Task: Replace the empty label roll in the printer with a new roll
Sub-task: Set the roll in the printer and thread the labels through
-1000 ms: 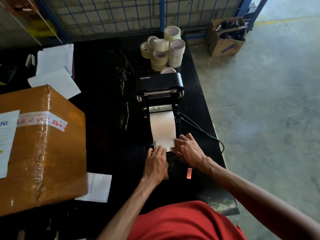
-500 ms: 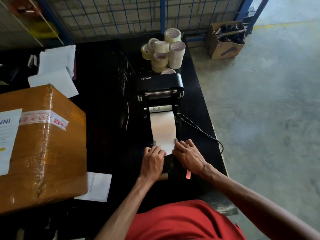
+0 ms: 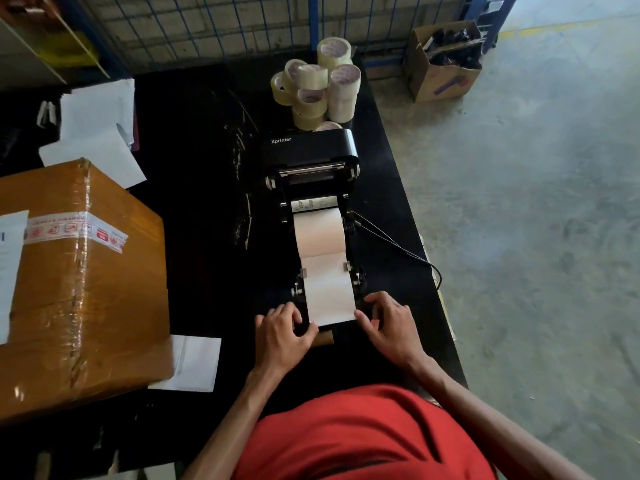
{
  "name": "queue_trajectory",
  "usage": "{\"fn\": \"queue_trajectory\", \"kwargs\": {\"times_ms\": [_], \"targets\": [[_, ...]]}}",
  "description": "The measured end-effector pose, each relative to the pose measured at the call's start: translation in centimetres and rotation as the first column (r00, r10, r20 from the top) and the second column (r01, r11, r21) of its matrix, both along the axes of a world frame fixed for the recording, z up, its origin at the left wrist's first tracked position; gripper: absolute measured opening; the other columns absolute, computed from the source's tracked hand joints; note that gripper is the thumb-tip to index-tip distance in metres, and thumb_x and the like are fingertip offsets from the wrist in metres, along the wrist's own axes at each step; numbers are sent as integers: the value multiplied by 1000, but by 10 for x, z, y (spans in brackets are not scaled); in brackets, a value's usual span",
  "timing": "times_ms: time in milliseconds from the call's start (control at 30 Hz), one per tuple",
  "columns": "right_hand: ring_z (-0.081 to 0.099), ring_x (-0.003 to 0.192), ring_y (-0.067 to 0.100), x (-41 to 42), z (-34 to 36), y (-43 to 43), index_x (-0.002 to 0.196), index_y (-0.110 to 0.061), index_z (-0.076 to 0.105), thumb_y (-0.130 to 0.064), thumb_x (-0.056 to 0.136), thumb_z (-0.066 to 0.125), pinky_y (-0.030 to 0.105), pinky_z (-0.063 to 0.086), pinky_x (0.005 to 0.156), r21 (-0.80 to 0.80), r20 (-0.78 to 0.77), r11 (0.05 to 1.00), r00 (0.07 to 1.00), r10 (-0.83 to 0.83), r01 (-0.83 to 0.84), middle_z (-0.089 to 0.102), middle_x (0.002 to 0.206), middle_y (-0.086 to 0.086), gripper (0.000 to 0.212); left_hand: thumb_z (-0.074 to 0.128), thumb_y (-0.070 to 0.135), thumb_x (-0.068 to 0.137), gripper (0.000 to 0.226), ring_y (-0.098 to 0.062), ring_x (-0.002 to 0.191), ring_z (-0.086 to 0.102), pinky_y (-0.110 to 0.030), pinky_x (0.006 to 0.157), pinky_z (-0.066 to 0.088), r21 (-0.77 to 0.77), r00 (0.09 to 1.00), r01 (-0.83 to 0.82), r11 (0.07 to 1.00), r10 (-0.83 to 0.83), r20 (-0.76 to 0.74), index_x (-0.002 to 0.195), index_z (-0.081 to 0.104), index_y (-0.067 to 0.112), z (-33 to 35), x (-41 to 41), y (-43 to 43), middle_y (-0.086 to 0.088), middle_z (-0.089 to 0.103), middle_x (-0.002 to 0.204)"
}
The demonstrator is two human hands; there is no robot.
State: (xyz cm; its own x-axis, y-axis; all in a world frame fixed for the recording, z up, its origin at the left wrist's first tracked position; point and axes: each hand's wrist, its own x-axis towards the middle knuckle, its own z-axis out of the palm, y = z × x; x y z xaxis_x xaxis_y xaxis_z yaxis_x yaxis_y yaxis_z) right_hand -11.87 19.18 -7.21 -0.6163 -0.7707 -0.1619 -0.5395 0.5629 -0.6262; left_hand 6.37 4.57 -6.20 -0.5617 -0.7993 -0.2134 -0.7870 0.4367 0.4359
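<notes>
A black Xprinter label printer (image 3: pixel 311 147) stands on the black table with its lid tilted back. A white strip of label paper (image 3: pixel 323 268) runs from the roll bay toward me, between two small guides. My left hand (image 3: pixel 282 332) grips the printer's near left corner, its thumb touching the paper's near left corner. My right hand (image 3: pixel 388 327) grips the near right corner, thumb against the paper's right edge. A brown cardboard core (image 3: pixel 323 339) lies just in front of the printer, partly under my left hand.
Several clear tape rolls (image 3: pixel 317 86) are stacked behind the printer. A big taped cardboard box (image 3: pixel 79 271) fills the left. White sheets (image 3: pixel 194 363) lie beside it. A black cable (image 3: pixel 398 245) runs off the table's right edge (image 3: pixel 436 306). An open carton (image 3: pixel 443 60) sits on the floor.
Both hands have moved apart from over the paper's near end to either side of it. More of the white strip now lies uncovered.
</notes>
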Motion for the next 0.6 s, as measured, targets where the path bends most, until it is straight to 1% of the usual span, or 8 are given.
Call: {"fn": "queue_trajectory", "kwargs": {"times_ms": [33,100,167,233,333,400,467,600], "targets": [[64,73,12,-2,1,-3,104,-21,64,-50,88,65,33,46,72,43,101,998,993,-55,51,65,75,-7,33,67,46,82,24,-15,70,58,-32,72,38,133,995,-94,987,96,-2,79,62,23,-5,-2,0,11,52,64],[67,78,15,-5,0,-10,107,-19,70,-47,89,67,33,51,74,135,255,988,961,-107,74,71,78,-3,34,67,39,88,24,-17,66,61,-28,64,42,398,966,-235,887,257,-2,90,72,16,-17,-7,-1,8,58,62],[67,76,13,-7,-1,-17,101,-19,75,-40,90,70,29,51,74,161,334,986,939,-85,32,72,78,-3,24,66,34,91,21,-13,54,56,-26,55,42,514,952,-242,823,303,-38,92,73,14,-25,-12,-1,3,61,59],[58,64,3,-7,-3,-22,84,-24,73,-34,90,71,23,45,66,165,386,986,920,-64,-1,64,67,-10,12,66,27,92,18,-8,47,48,-24,50,37,577,944,-214,788,319,-86,78,70,17,-25,-14,2,4,57,54],[52,57,1,-7,-11,-22,72,-26,68,-32,90,72,25,45,64,194,417,981,906,-65,-19,58,60,-11,19,69,24,90,27,-6,49,44,-16,46,32,548,947,-190,815,300,-117,65,64,18,-28,-9,3,5,53,54],[51,57,6,-6,-16,-18,67,-24,66,-34,91,70,27,44,63,205,431,978,901,-58,-35,56,58,-9,26,70,27,89,25,-10,55,45,-16,48,33,509,959,-161,845,256,-121,66,66,18,-29,-6,3,1,54,59],[48,56,8,-4,-18,-15,65,-21,65,-36,93,67,28,40,60,205,432,978,900,-49,-45,52,57,-7,32,71,30,89,24,-9,55,45,-15,49,34,484,967,-148,862,230,-113,67,69,19,-28,-4,4,0,55,60],[46,54,5,-2,-18,-14,64,-21,63,-36,94,66,26,38,56,195,440,980,897,-51,-40,51,55,-9,34,71,33,88,23,-3,51,45,-13,47,34,442,972,-119,889,195,-131,67,69,23,-27,-1,4,6,54,56]]}}
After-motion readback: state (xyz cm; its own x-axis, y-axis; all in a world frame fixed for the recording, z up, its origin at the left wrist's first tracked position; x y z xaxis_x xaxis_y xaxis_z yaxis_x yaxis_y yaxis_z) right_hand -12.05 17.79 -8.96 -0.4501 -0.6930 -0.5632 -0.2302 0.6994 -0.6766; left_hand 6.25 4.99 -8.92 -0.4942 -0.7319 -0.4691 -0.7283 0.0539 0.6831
